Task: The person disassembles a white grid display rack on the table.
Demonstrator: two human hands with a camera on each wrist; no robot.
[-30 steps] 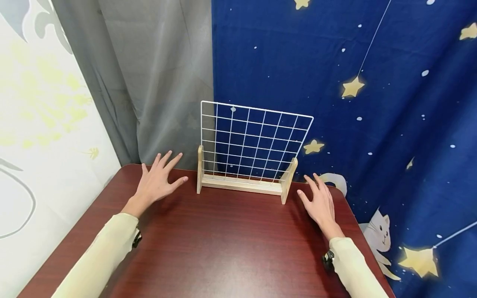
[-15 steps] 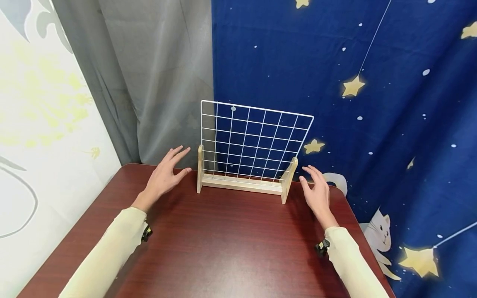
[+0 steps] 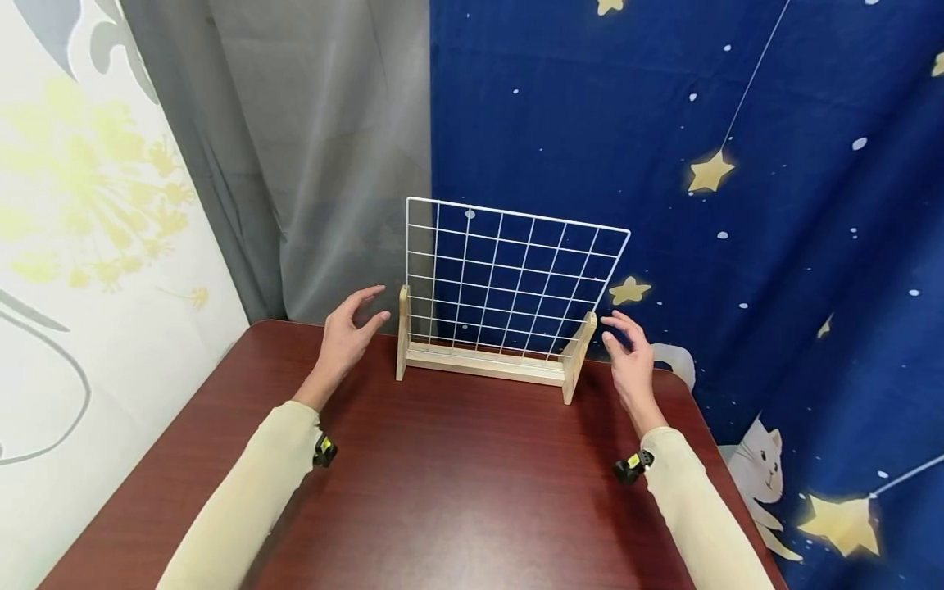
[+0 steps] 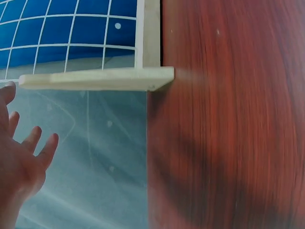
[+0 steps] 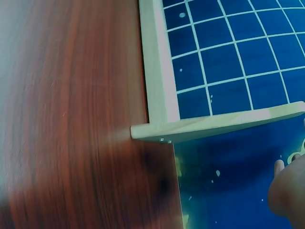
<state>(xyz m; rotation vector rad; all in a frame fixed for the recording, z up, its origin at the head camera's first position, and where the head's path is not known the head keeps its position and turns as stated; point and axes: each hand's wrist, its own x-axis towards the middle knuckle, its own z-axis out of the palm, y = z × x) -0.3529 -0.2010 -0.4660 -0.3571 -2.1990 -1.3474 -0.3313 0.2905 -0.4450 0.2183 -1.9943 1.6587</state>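
Note:
A white wire grid panel (image 3: pixel 516 215) leans back in a wooden stand with a pale crossbar (image 3: pixel 483 366), near the table's far edge. Just left of the stand's left side piece (image 3: pixel 402 332) hovers my left hand (image 3: pixel 342 342), thumb and fingers apart in a loose curve, holding nothing. My right hand (image 3: pixel 633 369) is in a similar pose beside the right side piece (image 3: pixel 578 360), a small gap between them. The left wrist view has the left hand (image 4: pixel 21 164) under the side piece (image 4: pixel 100 80). In the right wrist view, the right hand (image 5: pixel 288 191) is only partly visible.
The dark red wooden table (image 3: pixel 457 475) extends from the stand toward me. Behind it hang a grey curtain (image 3: pixel 332 164) and a blue star-patterned curtain (image 3: pixel 560 98). A white patterned cloth (image 3: pixel 103 328) hangs at the left. Black devices (image 3: pixel 324 451) sit on both wrists.
Both hands have moved inward, closer to the stand's side pieces, and their spread fingers have drawn into a loose curve. The stand has stayed in place while the head view shifted slightly.

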